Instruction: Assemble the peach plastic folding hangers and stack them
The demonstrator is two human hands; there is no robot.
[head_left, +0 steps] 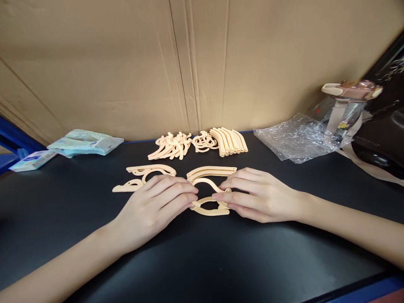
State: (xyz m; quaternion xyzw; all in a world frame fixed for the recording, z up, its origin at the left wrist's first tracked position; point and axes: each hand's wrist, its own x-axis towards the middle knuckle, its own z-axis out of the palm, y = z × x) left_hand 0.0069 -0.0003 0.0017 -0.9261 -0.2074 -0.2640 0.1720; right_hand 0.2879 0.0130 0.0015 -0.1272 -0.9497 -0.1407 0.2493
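"Head camera: what's hard to make out?"

"The left hand (167,200) hides its own thumb and the left end of the curved cream pieces (212,212); the right hand (260,195) covers part of their other end. I can't tell whether they're joined there. Both forearms run out of frame."

"And the grip?"

"Each hand is closed in a pinch, fingertips on opposite ends. How firmly, I can't say."

"Where are the pieces?"

"Between the hands, at the middle of the black table (202,256), nearer the person than the bent strips (211,170). Lifted or resting, I can't judge."

"Which way do they point?"

"Their long axis runs left to right. The upper one waves down towards the right hand; the nearest bows towards the person, edging an eye-shaped gap."

"Any writing?"

"Blue marks on the small packet (33,161), too blurred to read; the larger packet's (85,143) print is just as unclear. The bottle (353,93) carries a yellow sticker (342,125), partly behind a strap (337,113)."
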